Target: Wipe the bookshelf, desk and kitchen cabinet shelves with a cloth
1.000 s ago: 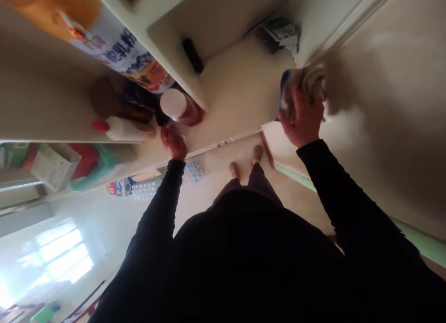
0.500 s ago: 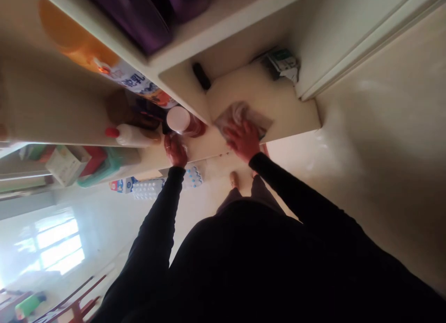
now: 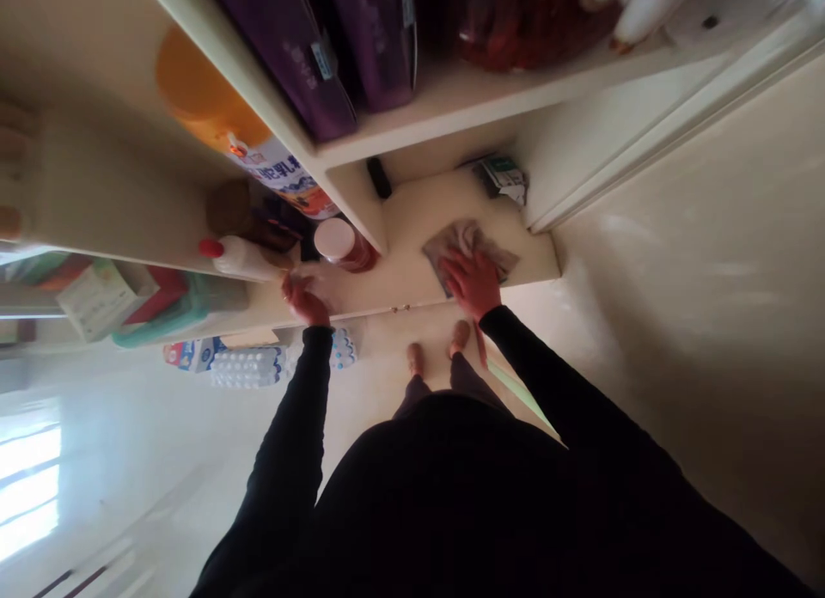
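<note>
My right hand [image 3: 473, 280] presses a greyish-brown cloth [image 3: 506, 259] onto the cream shelf surface [image 3: 412, 220], its fingers spread over the folds and holding it. My left hand [image 3: 302, 302] is at the front edge of the shelf to the left, its fingers curled. Something pale and see-through shows beside those fingers, too blurred to name. Close by stand a jar with a pinkish-white lid [image 3: 335, 239] and reddish contents, and a white bottle with a red cap [image 3: 241, 259].
A large orange-capped container [image 3: 271, 164] stands behind the jar. Purple boxes [image 3: 296, 65] sit on the shelf above. Small packets [image 3: 503, 179] and a black object [image 3: 379, 177] lie at the compartment's back. Packs of bottles [image 3: 248, 366] rest on the floor below.
The cloth has moved right across the shelf under my right hand, away from the upright divider. My left hand has shifted left, away from the jar. The view has also shifted.
</note>
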Tool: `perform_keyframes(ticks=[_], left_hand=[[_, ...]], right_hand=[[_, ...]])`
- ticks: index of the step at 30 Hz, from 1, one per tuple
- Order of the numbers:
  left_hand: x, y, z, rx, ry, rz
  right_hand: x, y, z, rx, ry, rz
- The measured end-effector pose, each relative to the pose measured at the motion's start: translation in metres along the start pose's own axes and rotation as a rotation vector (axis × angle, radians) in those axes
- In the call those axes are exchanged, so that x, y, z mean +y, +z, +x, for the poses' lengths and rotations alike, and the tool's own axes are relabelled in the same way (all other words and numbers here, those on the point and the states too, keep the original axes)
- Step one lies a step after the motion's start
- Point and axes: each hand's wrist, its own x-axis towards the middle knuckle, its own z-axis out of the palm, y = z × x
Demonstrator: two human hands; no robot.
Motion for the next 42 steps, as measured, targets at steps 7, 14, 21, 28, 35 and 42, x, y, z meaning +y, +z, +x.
perform_keyframes(ticks=[7,14,21,28,35,42], left_hand=[[0.011,-0.001,-0.012,0.281,-0.160,0.161],[0.045,0.010,0.007,0.150,0.036,0.271],[0.057,-0.001,-0.037,0.101,-0.112,0.266],[0.064,0.002,-0.057,0.097,0.001,0.323],[0.103,-0.017,-0.114,0.010,0.163,0.223],[0.178,0.115,-0.124,-0.683,-0.039,-0.540]], right_hand=[[0.072,-0.032,-0.056,0.210,0.063,-0.019],[0.084,-0.033,-0.008,0.272,0.172,-0.017],[0.081,-0.028,-0.002,0.286,0.246,-0.033],[0.086,-0.023,0.006,0.316,0.219,0.022],[0.090,-0.014,0.004,0.375,0.223,0.021],[0.091,-0.017,0.004,0.358,0.219,-0.030]])
